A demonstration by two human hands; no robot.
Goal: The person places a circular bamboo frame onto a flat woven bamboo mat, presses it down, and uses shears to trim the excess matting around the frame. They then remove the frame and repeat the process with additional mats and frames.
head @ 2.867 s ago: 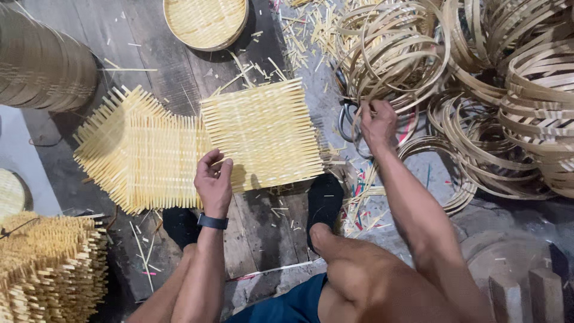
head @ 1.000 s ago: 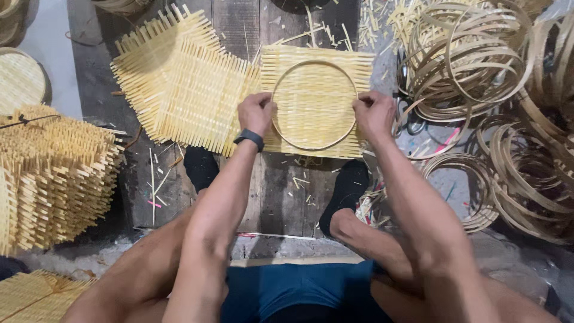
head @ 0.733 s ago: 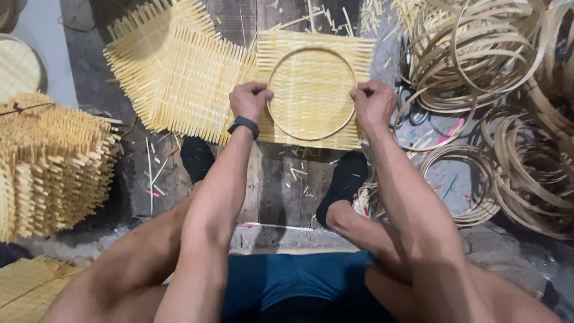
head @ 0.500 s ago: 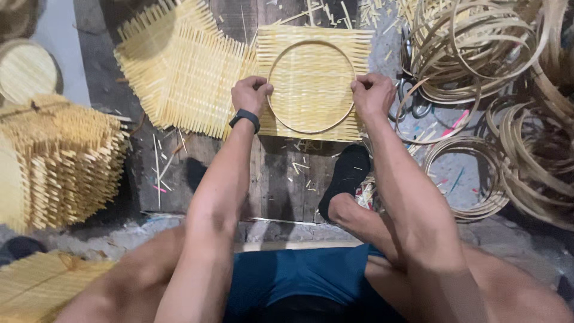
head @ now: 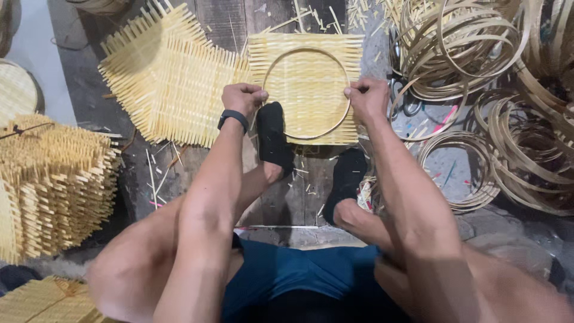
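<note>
No packages, labels, signs or screens in view.

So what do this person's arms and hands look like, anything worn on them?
Both arms are bare, with no sleeves or gloves. The left hand has a narrow black band with a dark oblong face at its wrist. The right hand and its wrist carry nothing.

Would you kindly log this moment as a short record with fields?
Left hand: left hand grips the left edge of the bamboo hoop
Right hand: right hand grips its right edge
Hoop: lies on the woven mat
Foot: a black sock rests on the mat's lower edge
Nearby: pile of hoops on the right; stack of mats on the left
</note>
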